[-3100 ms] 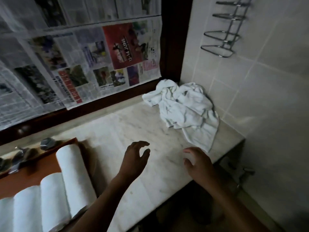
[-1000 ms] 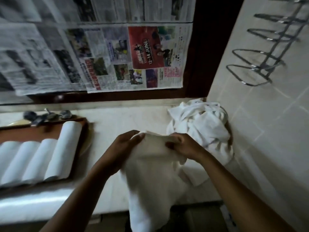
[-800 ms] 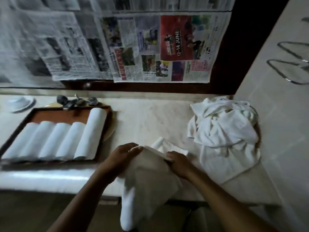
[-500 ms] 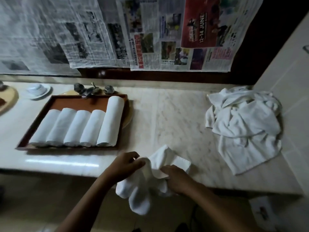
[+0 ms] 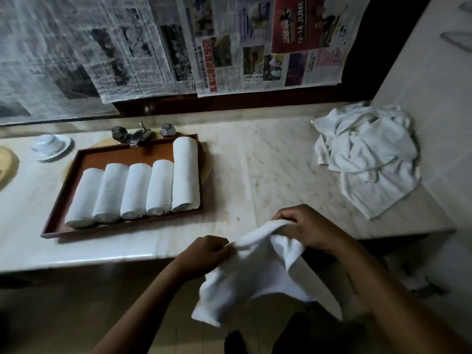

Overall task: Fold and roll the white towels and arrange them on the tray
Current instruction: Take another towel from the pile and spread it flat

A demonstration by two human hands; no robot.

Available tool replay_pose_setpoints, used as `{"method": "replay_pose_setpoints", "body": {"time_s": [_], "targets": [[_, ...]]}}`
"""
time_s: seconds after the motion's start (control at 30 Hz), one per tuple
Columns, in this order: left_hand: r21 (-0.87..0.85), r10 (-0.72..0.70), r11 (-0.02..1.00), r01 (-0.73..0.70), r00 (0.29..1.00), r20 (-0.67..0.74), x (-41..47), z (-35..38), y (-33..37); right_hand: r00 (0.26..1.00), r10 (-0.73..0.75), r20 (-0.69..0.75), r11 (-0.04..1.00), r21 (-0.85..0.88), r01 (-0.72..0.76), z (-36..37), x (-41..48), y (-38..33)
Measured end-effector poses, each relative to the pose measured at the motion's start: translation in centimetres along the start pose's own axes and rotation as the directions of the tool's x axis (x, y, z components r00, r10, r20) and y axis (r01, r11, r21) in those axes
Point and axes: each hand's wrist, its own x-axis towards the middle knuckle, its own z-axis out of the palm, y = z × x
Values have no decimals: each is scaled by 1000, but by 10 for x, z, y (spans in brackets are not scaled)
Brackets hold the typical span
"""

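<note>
A white towel (image 5: pixel 258 272) hangs crumpled between my hands, off the counter's front edge. My left hand (image 5: pixel 204 254) pinches its top edge on the left. My right hand (image 5: pixel 309 228) grips the bunched top on the right, over the counter edge. A brown wooden tray (image 5: pixel 63 198) sits on the counter to the left and holds several rolled white towels (image 5: pixel 135 190) side by side; the rightmost roll (image 5: pixel 185 175) is longer than the rest. A heap of loose white towels (image 5: pixel 367 157) lies at the counter's far right, against the tiled wall.
The marble counter (image 5: pixel 255 159) runs left to right. Metal tap handles (image 5: pixel 140 132) stand behind the tray. A small white dish (image 5: pixel 51 146) sits at the far left. Newspaper sheets (image 5: pixel 178 42) cover the window behind. The tiled wall (image 5: pixel 434 80) closes off the right side.
I took one towel from the heap and drew it toward the front edge. In the last half second my hands moved apart, the right one lifting over the counter, and the towel hangs lower.
</note>
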Motion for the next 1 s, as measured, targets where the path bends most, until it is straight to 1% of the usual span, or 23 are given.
{"method": "replay_pose_setpoints", "body": {"time_s": [0.07,0.13,0.2,0.27,0.3,0.33,0.37,0.4,0.43,0.5,0.53,0.6,0.63,0.67,0.7,0.77,0.83,0.87,0.9,0.97,1.0], "targets": [[21,125,992,-124,988,-91,0,-2,17,998,-11,-61,1000,-13,11,4,-4,-19],[-28,245,966,-256,947,-206,2,-2,39,993,-27,-113,1000,-20,25,5,-3,-33],[-82,310,934,-349,902,-301,4,-5,56,986,-43,-162,999,-13,42,3,-3,-43],[-223,288,897,-381,889,-357,3,-17,64,975,-34,-220,999,-26,29,-3,-5,-43],[-305,259,872,-383,889,-377,1,-25,65,971,-15,-238,998,-65,-1,-6,-7,-41],[-370,228,847,-382,890,-396,-1,-34,68,968,2,-250,990,-139,-38,-10,-8,-37],[-419,197,828,-373,893,-405,-3,-42,69,967,15,-254,976,-207,-69,-12,-8,-33],[-450,170,816,-361,896,-410,-5,-49,69,964,24,-266,968,-234,-89,-14,-9,-29],[-468,145,814,-345,900,-412,-7,-55,68,959,26,-283,973,-211,-89,-15,-9,-25],[-463,118,835,-298,918,-378,-8,-63,61,943,-11,-333,995,-102,-24,-17,-8,-23],[-443,125,853,-275,932,-339,-10,-65,58,933,-53,-355,997,-66,32,-16,-7,-27],[-339,174,906,-255,952,-252,-10,-63,59,909,-146,-390,989,-40,142,-11,-3,-40],[-292,205,917,-271,950,-237,-9,-58,61,902,-186,-389,982,-44,184,-7,-1,-47],[-278,228,914,-295,941,-251,-7,-54,65,901,-216,-377,976,-56,211,-2,2,-54],[-298,233,900,-317,930,-285,-6,-51,70,904,-233,-357,972,-63,226,2,6,-59],[-434,187,832,-346,911,-368,-3,-52,78,909,-242,-338,970,-73,231,6,11,-66],[-593,128,705,-390,892,-434,-2,-58,79,911,-246,-332,969,-81,232,4,12,-69],[-609,119,674,-418,875,-469,-3,-62,78,921,-235,-311,972,-75,223,1,10,-66],[-597,113,673,-437,858,-501,-4,-66,77,938,-213,-273,976,-90,196,-1,8,-62],[-580,87,679,-451,833,-546,-4,-71,67,970,-137,-201,972,-218,92,-2,6,-44],[-589,62,671,-451,825,-561,-4,-73,60,979,-86,-187,961,-275,32,-1,6,-31]]}}
